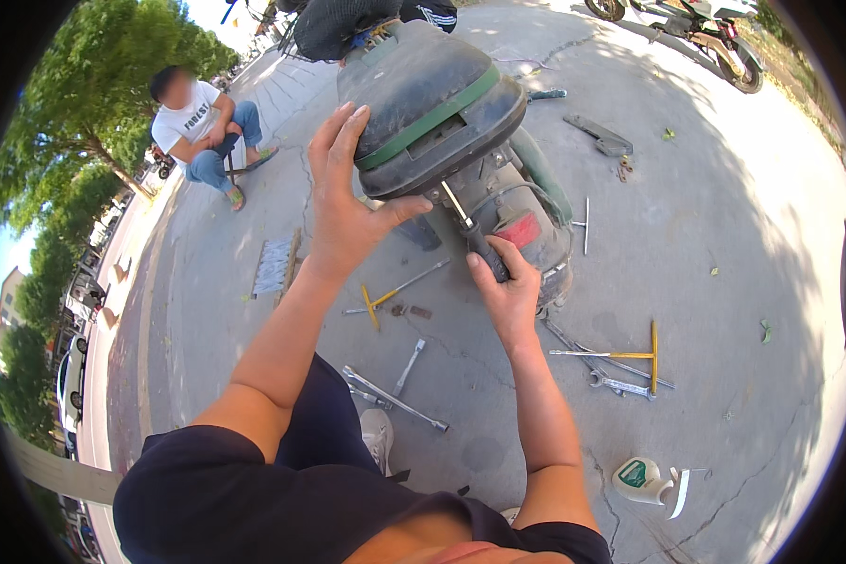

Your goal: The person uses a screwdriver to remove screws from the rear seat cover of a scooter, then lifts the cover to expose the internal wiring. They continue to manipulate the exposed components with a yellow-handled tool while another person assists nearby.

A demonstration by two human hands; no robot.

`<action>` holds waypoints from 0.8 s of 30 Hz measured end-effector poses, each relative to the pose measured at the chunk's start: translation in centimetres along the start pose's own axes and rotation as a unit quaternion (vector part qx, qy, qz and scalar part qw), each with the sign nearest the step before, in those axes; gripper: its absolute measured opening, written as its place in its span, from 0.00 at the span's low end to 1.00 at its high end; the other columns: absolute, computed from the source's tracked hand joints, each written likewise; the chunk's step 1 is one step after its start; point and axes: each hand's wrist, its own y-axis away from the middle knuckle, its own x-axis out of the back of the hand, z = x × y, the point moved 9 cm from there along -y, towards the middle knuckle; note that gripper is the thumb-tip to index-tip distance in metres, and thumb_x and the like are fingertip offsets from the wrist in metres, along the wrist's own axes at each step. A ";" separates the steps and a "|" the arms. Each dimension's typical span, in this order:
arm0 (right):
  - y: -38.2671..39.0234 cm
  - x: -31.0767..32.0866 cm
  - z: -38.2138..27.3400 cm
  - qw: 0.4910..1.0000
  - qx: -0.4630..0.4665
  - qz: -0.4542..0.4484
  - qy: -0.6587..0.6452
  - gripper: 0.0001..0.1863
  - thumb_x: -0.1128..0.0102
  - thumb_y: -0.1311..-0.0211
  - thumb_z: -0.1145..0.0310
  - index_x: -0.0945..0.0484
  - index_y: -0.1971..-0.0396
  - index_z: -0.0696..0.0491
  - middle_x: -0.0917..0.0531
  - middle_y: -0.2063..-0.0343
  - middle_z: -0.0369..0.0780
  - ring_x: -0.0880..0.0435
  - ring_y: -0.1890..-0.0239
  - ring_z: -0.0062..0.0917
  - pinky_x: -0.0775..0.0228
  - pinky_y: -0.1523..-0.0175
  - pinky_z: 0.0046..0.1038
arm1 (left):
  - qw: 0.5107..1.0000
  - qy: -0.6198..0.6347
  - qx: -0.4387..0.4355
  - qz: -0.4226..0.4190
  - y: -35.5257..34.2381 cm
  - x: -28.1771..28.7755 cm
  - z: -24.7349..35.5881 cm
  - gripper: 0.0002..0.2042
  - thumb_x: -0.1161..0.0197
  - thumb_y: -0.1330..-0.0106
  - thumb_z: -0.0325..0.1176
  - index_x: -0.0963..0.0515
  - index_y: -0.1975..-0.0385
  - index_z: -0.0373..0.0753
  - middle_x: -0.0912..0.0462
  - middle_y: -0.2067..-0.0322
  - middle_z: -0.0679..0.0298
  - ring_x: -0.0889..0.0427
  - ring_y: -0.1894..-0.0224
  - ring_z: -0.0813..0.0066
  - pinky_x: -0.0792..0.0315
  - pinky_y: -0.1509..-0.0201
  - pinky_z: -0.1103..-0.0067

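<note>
My left hand (343, 197) presses against the side of a dusty black top box (432, 103) with a green band, its fingers spread and thumb under the lower edge. The box sits over the rear of a scooter (526, 230) with a red rear light. My right hand (512, 291) is wrapped round the black handle of a screwdriver (479, 240). Its bright shaft points up toward the underside of the box, near my left thumb. Whether the tip meets a screw, I cannot tell.
T-handle wrenches (653, 355), a spanner (620, 383) and socket wrenches (395, 399) lie on the concrete. A white bottle (641, 479) is at lower right. A person (197, 127) sits at the left. A black part (600, 136) and a parked motorcycle (714, 38) are beyond.
</note>
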 end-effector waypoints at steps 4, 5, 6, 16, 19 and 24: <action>0.2 -0.7 -2.0 0.990 0.106 -0.002 0.090 0.20 0.29 0.43 0.66 0.23 0.53 0.56 0.18 0.67 0.46 0.17 0.68 0.37 0.24 0.63 0.30 | 0.999 -0.019 -0.012 0.023 0.3 -0.5 -0.1 0.53 0.16 0.63 0.43 0.39 0.33 0.40 0.40 0.35 0.52 0.40 0.33 0.50 0.39 0.31 0.61; 0.2 -0.8 -2.1 0.988 0.120 0.009 0.102 0.20 0.29 0.43 0.66 0.23 0.53 0.56 0.18 0.68 0.45 0.17 0.69 0.38 0.25 0.64 0.31 | 0.999 -0.025 -0.016 0.026 0.3 -0.5 -0.1 0.53 0.16 0.63 0.42 0.39 0.33 0.40 0.40 0.35 0.52 0.40 0.33 0.49 0.39 0.31 0.61; 0.3 -0.9 -2.2 0.984 0.134 0.020 0.116 0.20 0.29 0.44 0.67 0.23 0.53 0.56 0.19 0.69 0.45 0.17 0.70 0.38 0.25 0.64 0.32 | 0.999 -0.030 -0.019 0.029 0.3 -0.6 0.0 0.53 0.16 0.63 0.41 0.39 0.33 0.39 0.40 0.35 0.52 0.40 0.33 0.49 0.39 0.32 0.61; 0.7 -0.5 -2.2 0.973 0.168 0.040 0.156 0.22 0.27 0.47 0.69 0.23 0.53 0.57 0.21 0.71 0.43 0.19 0.74 0.35 0.27 0.69 0.32 | 0.999 -0.033 -0.023 0.032 0.1 -0.5 0.1 0.51 0.16 0.63 0.36 0.39 0.34 0.38 0.39 0.36 0.51 0.39 0.34 0.50 0.39 0.32 0.62; 0.5 -0.3 -2.4 0.972 0.178 0.049 0.144 0.22 0.27 0.47 0.69 0.23 0.53 0.57 0.21 0.71 0.43 0.19 0.74 0.35 0.27 0.68 0.32 | 0.998 -0.040 -0.024 0.031 0.1 -0.5 0.3 0.51 0.16 0.63 0.37 0.39 0.34 0.38 0.39 0.36 0.51 0.39 0.34 0.50 0.39 0.32 0.63; 0.5 -0.5 -2.5 0.972 0.182 0.051 0.138 0.22 0.27 0.47 0.69 0.23 0.53 0.57 0.21 0.70 0.43 0.19 0.73 0.35 0.26 0.68 0.31 | 0.998 -0.044 -0.028 0.029 0.0 -0.4 0.3 0.51 0.16 0.63 0.37 0.39 0.34 0.39 0.39 0.36 0.51 0.39 0.34 0.51 0.39 0.32 0.63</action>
